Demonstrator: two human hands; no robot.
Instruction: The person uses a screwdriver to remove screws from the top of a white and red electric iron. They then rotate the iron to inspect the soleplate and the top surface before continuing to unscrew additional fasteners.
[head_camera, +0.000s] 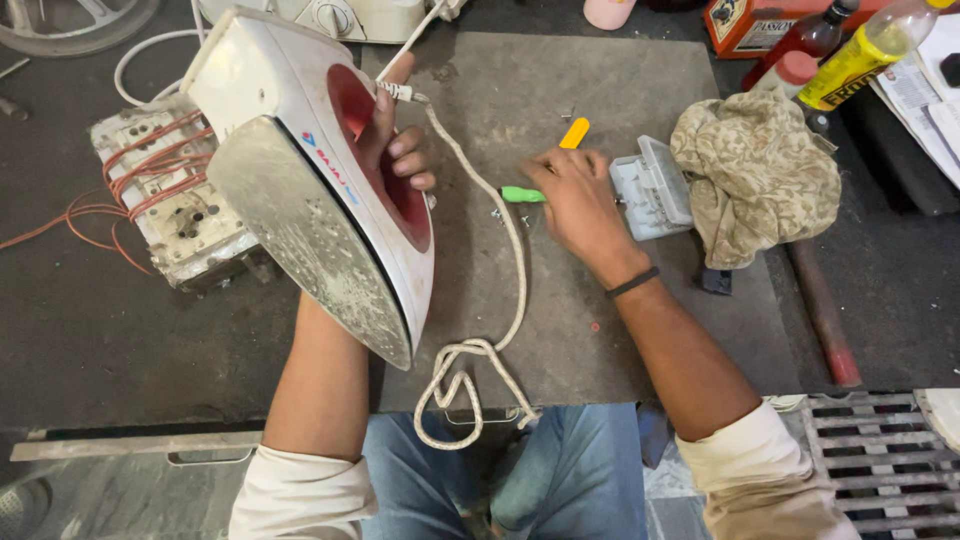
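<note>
Left hand (395, 150) raised, fingers curled; right hand (575, 200) lowered, palm down.

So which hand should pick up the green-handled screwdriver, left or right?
Right. The right hand already rests on the green-handled screwdriver on the mat. The left hand is busy gripping the clothes iron, holding it tilted up with its soleplate showing.

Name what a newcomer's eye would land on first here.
First, the white and red clothes iron held tilted at upper left by the left hand, its worn soleplate facing the camera. Next, the right hand at centre rests on a green-handled tool, with the braided cord looping toward the lap.
</note>
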